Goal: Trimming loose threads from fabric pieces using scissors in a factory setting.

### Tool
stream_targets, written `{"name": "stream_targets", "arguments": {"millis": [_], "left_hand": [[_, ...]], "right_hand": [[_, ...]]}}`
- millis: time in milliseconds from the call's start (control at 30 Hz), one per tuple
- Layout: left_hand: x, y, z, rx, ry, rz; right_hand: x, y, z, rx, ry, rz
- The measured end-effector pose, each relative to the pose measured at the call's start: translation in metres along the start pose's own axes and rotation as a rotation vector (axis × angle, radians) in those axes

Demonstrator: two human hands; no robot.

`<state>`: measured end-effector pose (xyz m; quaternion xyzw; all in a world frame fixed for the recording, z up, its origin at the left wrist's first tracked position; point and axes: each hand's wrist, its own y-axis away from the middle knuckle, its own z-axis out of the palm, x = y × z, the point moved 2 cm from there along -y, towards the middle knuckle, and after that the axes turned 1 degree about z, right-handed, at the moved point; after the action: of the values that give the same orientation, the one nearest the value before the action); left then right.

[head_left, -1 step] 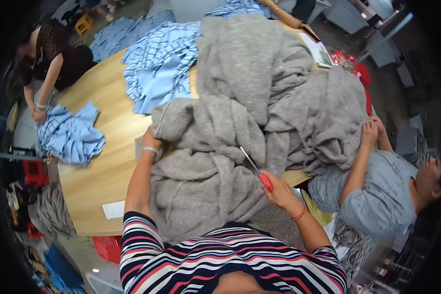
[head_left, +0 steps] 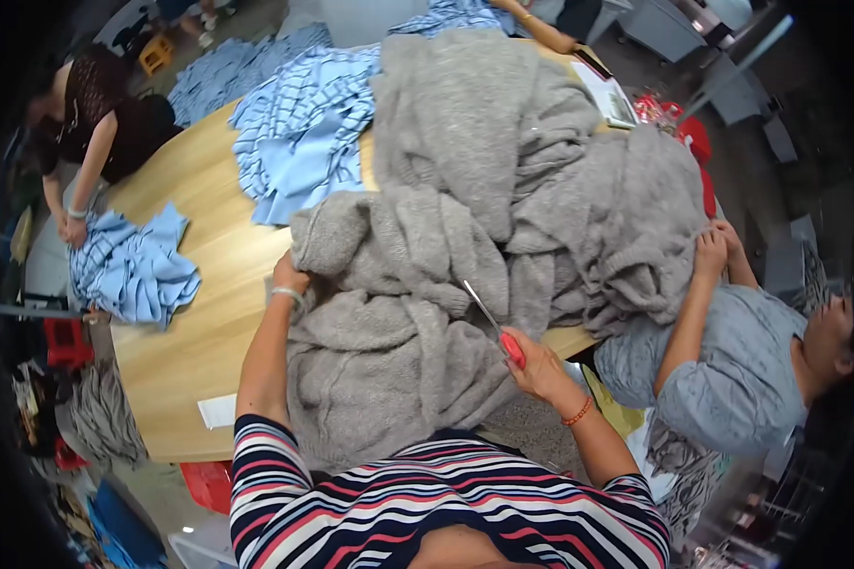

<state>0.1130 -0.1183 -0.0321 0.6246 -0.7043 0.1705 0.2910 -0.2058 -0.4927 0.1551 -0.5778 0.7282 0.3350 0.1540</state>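
A heap of grey, fuzzy knitted garments [head_left: 380, 365] lies in front of me, over the near edge of the table. At its left side my left hand [head_left: 289, 277] is closed on a bunched fold of the grey garment, with the fingertips hidden by the cloth. My right hand [head_left: 541, 368] holds a slim tool by its red handle [head_left: 512, 349]. The tool's thin metal shaft [head_left: 482, 305] points up and left over the grey cloth; its exact kind I cannot make out.
More grey garments [head_left: 455, 104] pile up beyond and to the right on the wooden table [head_left: 176, 379]. Blue striped cloth [head_left: 304, 133] lies farther back. A co-worker [head_left: 731, 370] at right holds grey cloth; another [head_left: 104, 123] at left handles blue cloth [head_left: 138, 270]. White paper [head_left: 216, 412] lies near left.
The whole view has shifted slightly. Both my hands, the red-handled tool and the grey garment keep the same places relative to each other.
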Motion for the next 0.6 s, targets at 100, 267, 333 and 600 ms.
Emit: {"name": "stream_targets", "arguments": {"millis": [100, 267, 333, 600], "left_hand": [[0.062, 0.016, -0.040, -0.009, 0.212, 0.250], [0.185, 0.127, -0.158, -0.266, 0.235, 0.342], [0.221, 0.194, -0.196, -0.435, 0.568, 0.380], [0.075, 0.329, -0.154, -0.520, -0.351, 0.067]], "right_hand": [[0.000, 0.001, -0.012, 0.131, -0.006, -0.014], [-0.011, -0.013, -0.051, 0.291, -0.144, -0.068], [-0.025, -0.022, -0.068, 0.377, -0.179, -0.187], [-0.106, -0.046, -0.066, 0.314, -0.207, -0.578]]}}
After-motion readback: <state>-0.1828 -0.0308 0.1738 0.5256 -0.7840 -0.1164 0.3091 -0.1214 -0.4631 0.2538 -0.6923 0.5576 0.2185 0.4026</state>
